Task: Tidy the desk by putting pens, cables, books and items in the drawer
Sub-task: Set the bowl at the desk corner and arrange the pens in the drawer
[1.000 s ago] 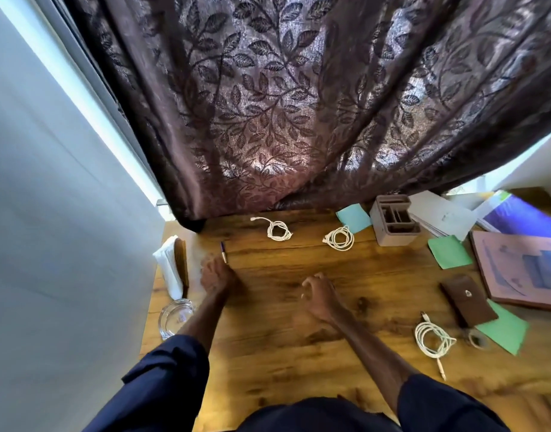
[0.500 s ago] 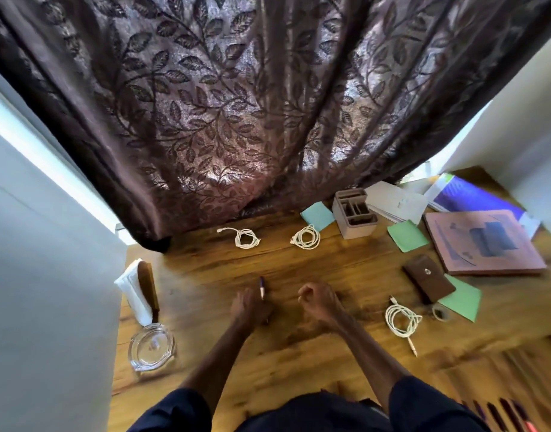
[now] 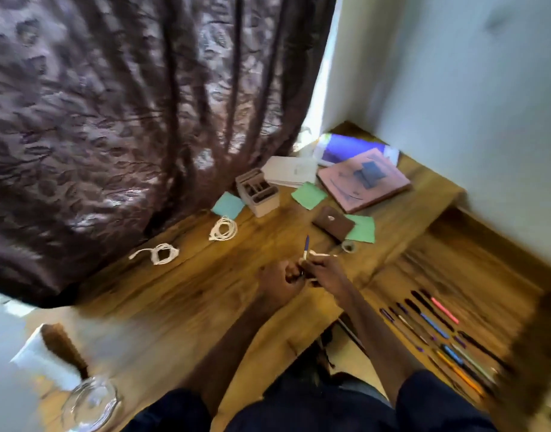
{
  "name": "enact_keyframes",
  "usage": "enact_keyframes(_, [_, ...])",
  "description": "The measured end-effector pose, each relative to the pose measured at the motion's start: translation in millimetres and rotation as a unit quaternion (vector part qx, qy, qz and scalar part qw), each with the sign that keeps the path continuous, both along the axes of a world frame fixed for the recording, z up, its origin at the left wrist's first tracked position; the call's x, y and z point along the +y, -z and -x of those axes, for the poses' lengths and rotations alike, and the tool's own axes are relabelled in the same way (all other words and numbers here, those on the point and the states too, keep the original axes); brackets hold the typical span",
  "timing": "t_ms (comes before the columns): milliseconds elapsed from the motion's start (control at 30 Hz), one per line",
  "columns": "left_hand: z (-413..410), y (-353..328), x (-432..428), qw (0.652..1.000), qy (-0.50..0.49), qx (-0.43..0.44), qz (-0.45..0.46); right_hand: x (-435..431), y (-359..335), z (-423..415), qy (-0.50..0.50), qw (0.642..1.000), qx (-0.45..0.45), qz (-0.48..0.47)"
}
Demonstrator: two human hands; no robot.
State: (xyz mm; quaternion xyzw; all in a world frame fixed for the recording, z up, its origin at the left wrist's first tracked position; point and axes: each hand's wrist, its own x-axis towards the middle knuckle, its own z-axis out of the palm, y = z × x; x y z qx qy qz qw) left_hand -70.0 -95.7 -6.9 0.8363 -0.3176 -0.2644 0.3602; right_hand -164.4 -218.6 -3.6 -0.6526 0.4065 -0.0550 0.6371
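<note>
My left hand (image 3: 279,280) grips the blue pen (image 3: 306,246), tip up, over the desk (image 3: 205,291). My right hand (image 3: 325,271) curls round a white cable (image 3: 318,254) (blurred), beside the open drawer (image 3: 473,275) of pens (image 3: 436,325).

Brown leaf-patterned curtain (image 3: 112,135), pink book (image 3: 364,179)

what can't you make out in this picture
Head view, all motion-blurred:
Which hand's grip holds the pen: left hand and right hand meet around it.
White cable: mostly hidden by the right hand.
Pens in the drawer: smeared, uncountable.
Pink book: cover print too blurred to read.
</note>
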Motion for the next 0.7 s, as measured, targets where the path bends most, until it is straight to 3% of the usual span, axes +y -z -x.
enact_keyframes(267, [93.2, -5.7, -96.2, 0.976, 0.217, 0.003, -0.022, -62.1, -1.4, 138.3, 0.19, 0.982, -0.015, -0.001])
enact_keyframes(600, [189.3, 8.3, -200.9, 0.951, 0.302, -0.017, -0.063, -145.4, 17.0, 244.9, 0.246, 0.969, 0.006, -0.007])
enact_keyframes(700, [210.5, 18.2, -215.3, 0.94, 0.329, -0.014, -0.088, -166.9, 38.4, 272.5, 0.273, 0.96, 0.052, 0.029])
